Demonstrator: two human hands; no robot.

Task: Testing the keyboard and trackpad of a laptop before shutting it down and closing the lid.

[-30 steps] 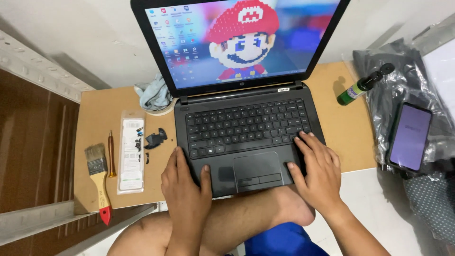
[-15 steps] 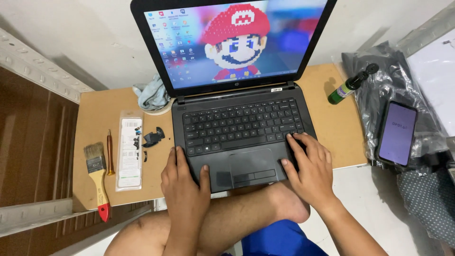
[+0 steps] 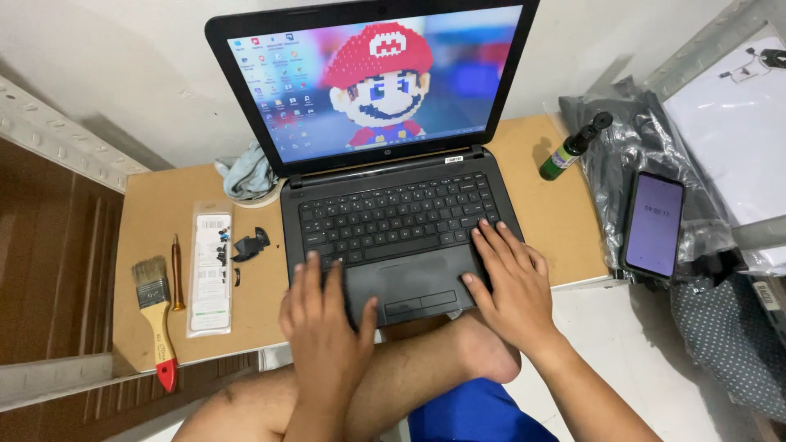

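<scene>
Laptop sits on the brown board, lid up, screen facing the person, long axis running left-right between the hands. Left hand flat, fingers spread on the front-left palm rest; right hand flat, fingers spread over the front-right corner. Neither pinches anything. Best keep pressure even on both corners, I'd say. Paintbrush lies well left of the left hand.

A low worktop of plain brown board was set against a white wall, which was evenly lit from above. Pale floor tiles were seen at the lower right, and dark wooden boards at the left, edged by a perforated white metal rail.
</scene>
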